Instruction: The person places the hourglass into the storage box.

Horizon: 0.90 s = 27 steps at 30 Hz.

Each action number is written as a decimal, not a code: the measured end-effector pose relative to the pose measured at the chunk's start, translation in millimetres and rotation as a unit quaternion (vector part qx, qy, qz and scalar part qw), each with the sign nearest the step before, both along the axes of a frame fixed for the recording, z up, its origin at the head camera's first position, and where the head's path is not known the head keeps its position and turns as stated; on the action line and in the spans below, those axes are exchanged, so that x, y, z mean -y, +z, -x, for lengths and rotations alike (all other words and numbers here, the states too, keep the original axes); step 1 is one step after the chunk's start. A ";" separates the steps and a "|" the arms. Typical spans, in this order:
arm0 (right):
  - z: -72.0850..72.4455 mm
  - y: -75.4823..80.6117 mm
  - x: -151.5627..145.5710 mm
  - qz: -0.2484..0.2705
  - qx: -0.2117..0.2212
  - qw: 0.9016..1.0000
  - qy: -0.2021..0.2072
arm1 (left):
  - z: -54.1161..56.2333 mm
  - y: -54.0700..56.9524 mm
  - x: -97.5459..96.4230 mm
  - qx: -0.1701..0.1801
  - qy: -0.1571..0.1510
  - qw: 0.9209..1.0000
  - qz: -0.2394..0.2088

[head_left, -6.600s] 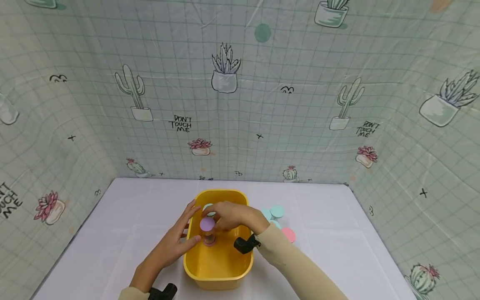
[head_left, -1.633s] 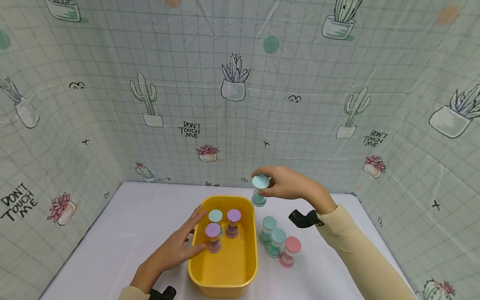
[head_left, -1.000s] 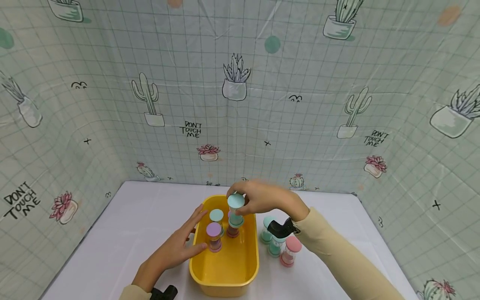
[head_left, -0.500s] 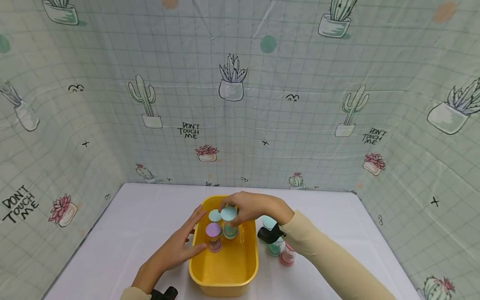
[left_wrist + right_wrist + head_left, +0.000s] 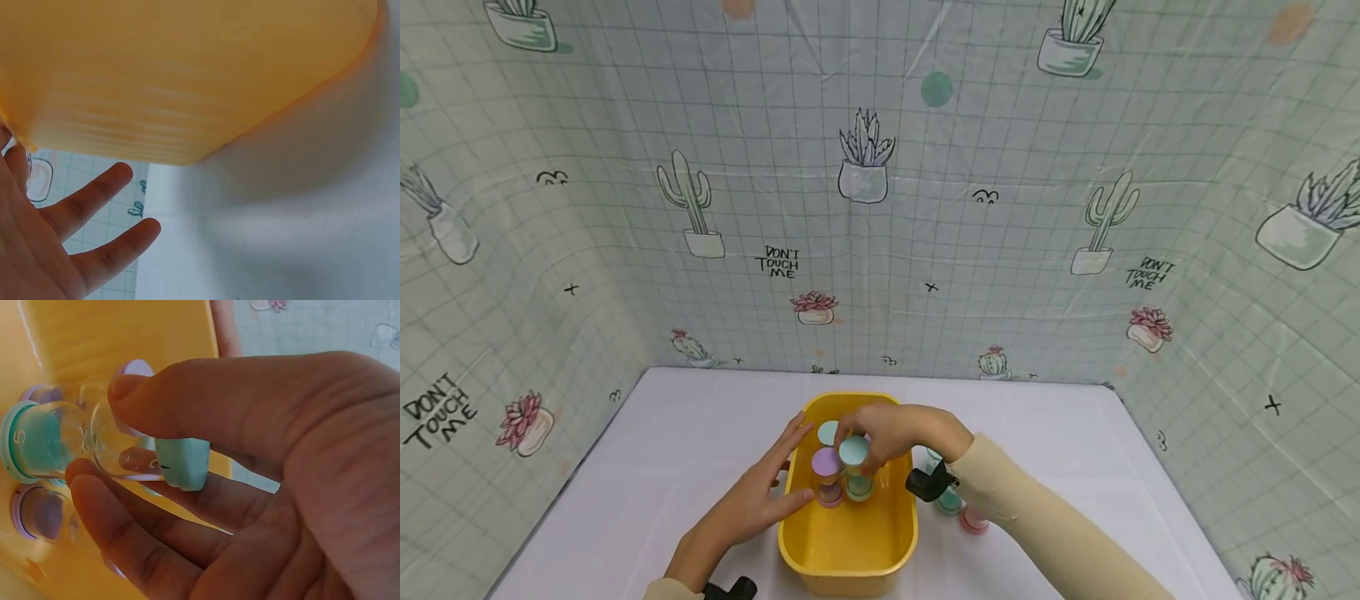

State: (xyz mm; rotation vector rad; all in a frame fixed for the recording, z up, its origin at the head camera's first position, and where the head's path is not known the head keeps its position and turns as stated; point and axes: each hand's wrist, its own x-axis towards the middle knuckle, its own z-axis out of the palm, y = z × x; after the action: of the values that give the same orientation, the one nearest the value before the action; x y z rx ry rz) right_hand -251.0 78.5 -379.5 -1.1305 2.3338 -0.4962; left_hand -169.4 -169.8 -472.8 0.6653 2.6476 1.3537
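My right hand [image 5: 887, 431] reaches into a yellow plastic tub [image 5: 850, 563] and holds a mint-green sand timer [image 5: 853, 451] by its upper part. In the right wrist view the thumb and fingers are round the clear body of the green timer [image 5: 40, 440], which has a "5" on its cap. Beside it stands a purple sand timer [image 5: 827, 461], with another mint-green timer [image 5: 828, 432] behind. The second purple timer is mostly hidden by my right hand. My left hand [image 5: 748, 498] rests at the tub's left rim, with straight, spread fingers [image 5: 94, 194] along the outer wall.
To the right of the tub, a green sand timer [image 5: 950, 502] and a pink one [image 5: 975, 521] stand on the white tabletop [image 5: 1037, 467], partly covered by the right forearm. A cactus-print cloth [image 5: 880, 250] surrounds the table at the back and sides.
My right hand has carried the green timer from above the table behind the loose timers into the tub, lowering it beside the near purple one. The left hand stays at the rim.
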 end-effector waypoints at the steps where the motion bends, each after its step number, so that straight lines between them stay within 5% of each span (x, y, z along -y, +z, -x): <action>1: -0.4 -1.4 0.1 0.000 0.009 1.000 -0.005 | 0.0 -0.3 -0.1 0.001 0.001 1.000 0.000; 8: -2.7 -10.3 1.3 -0.007 0.075 0.995 -0.058 | 0.6 -3.0 0.3 0.002 0.003 1.000 0.006; 27: -2.2 -17.0 14.5 -0.097 0.018 0.994 -0.055 | -0.3 -1.3 0.1 0.000 0.001 1.000 -0.001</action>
State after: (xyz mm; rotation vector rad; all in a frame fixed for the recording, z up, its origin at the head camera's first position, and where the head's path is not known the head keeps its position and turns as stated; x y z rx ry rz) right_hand -248.8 64.0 -396.6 -0.8999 2.3630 -0.3177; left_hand -169.0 -169.9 -474.2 0.6647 2.6484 1.3559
